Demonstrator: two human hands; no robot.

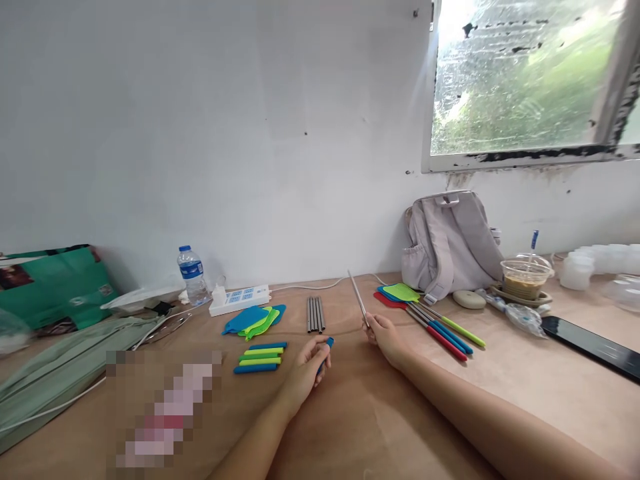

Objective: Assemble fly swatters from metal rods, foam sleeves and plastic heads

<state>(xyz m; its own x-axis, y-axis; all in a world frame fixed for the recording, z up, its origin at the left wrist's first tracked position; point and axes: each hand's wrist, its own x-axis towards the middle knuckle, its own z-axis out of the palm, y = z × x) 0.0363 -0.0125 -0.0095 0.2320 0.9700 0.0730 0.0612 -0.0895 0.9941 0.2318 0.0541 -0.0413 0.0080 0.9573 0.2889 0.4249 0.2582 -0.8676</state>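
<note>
Over the middle of the table (pixel 340 427), a thin metal rod (pixel 357 293) was gripped near its lower end by the right hand (pixel 384 339), with its far end tilted toward the wall. The left hand (pixel 311 360) was closed around a blue sleeve (pixel 330 342), partly hidden by the fingers. The rod was judged light, stiff and smooth, liable to turn in a loose pinch; the proper hold was close to its lower end. The sleeve appeared softer and grippier, best held around its middle. Just beyond the hands lay a row of grey rods (pixel 315 315); to the left, coloured sleeves (pixel 260 359) and flat leaf-shaped pieces (pixel 257 321). On the right, handled rods (pixel 443 330) bounded sideways travel. Working room lay between the forearms. Farther out, a power strip (pixel 240 301), a bottle (pixel 192 275) and a backpack (pixel 447 243) lined the table's wall-side edge; its near edge was out of view.
</note>
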